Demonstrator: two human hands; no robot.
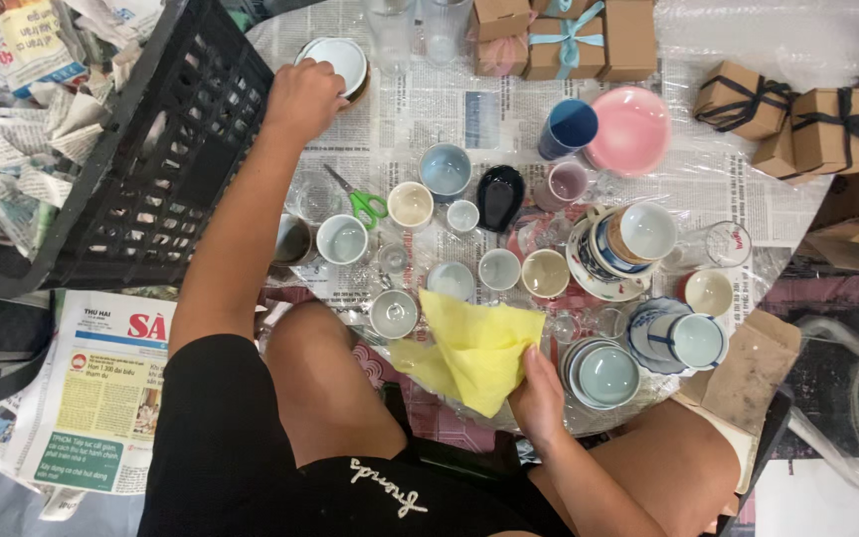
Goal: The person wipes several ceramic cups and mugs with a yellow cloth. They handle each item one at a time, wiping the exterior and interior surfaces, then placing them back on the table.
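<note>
My left hand [302, 97] reaches far forward and grips the rim of a white bowl [338, 58] at the back of the newspaper-covered table [469, 114]. My right hand [539, 398] stays near my lap and holds a yellow cloth [474, 348], which drapes over the table's near edge. Several small cups and bowls stand between the two hands, among them a white cup [341, 239] and a pale blue cup [444, 169]. Green-handled scissors [360, 202] lie just right of my left forearm.
A black plastic crate [166, 159] with crumpled newspaper [27, 119] stands at the left. Brown gift boxes [564, 40] with ribbons sit at the back and right. A pink bowl [631, 129], a dark blue cup [569, 127], stacked saucers [603, 373] and a folded newspaper [101, 388] are nearby.
</note>
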